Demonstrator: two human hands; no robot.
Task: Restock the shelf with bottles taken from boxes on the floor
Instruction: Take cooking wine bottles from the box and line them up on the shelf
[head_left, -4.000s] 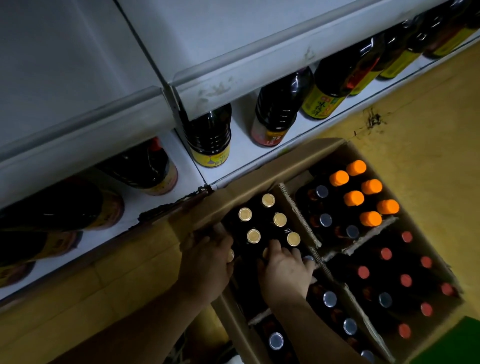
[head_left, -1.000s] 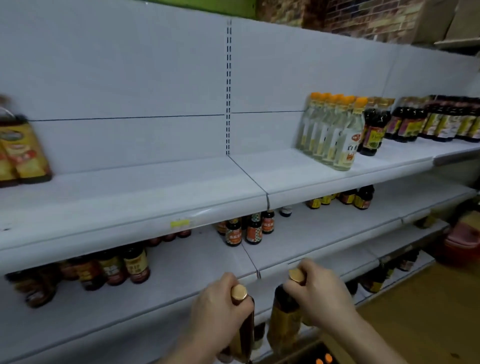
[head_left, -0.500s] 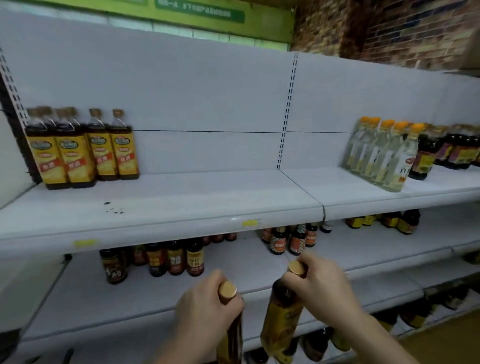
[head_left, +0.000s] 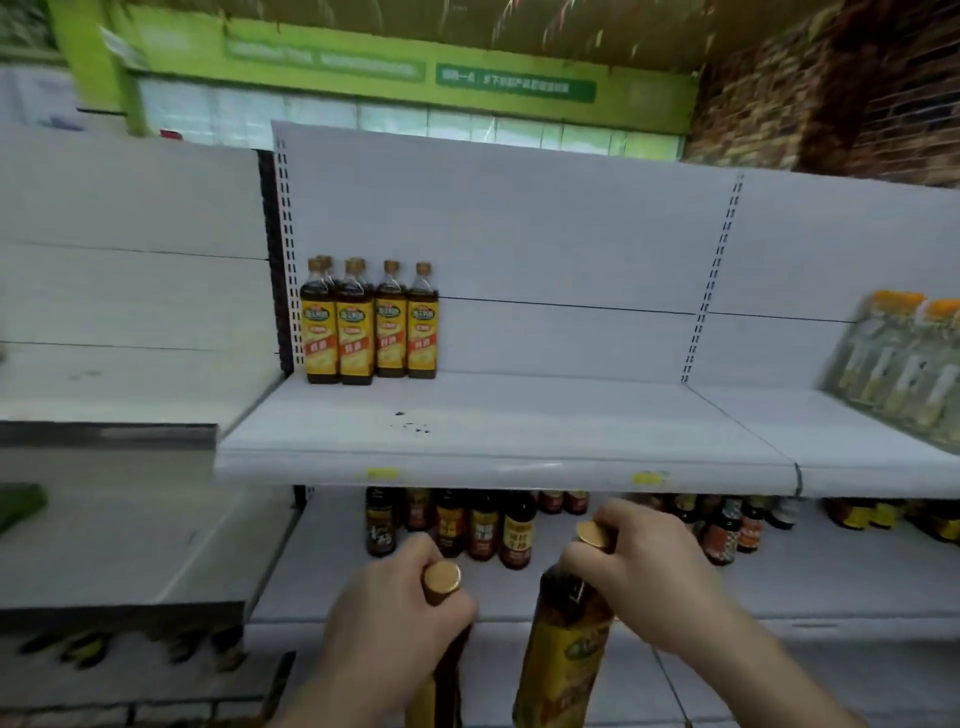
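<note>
A: What does each grip have?

B: The left grip (head_left: 395, 618) is curled tight round the neck of the left bottle (head_left: 440, 680), with the gold cap poking out of the fist. The right grip (head_left: 649, 577) is wrapped over the cap and neck of the right bottle (head_left: 566, 644), which tilts, its base swung toward seven o'clock.

A: Where should they go?

B: I'd say the upper shelf (head_left: 519, 431), beside the yellow-labelled row (head_left: 369, 322). That row stands at eleven o'clock from the hands, close against the left upright. The labels look alike, though the held ones are blurred.

A: And how to do it well?

B: Both bottles hang below the shelf's front lip, well apart from the row. Raise them above that lip at twelve o'clock before going forward. Set the left one down first, just at the row's three o'clock side with its label outward, then the right one beside it. A neck hold lets a full bottle swing, so straighten the tilted one before it lands, and don't nudge the row.

A: Anything close by?

B: The dark bottles (head_left: 483, 525) on the lower shelf are just beyond the knuckles. The clear bottles (head_left: 904, 358) at two o'clock are well apart.
</note>
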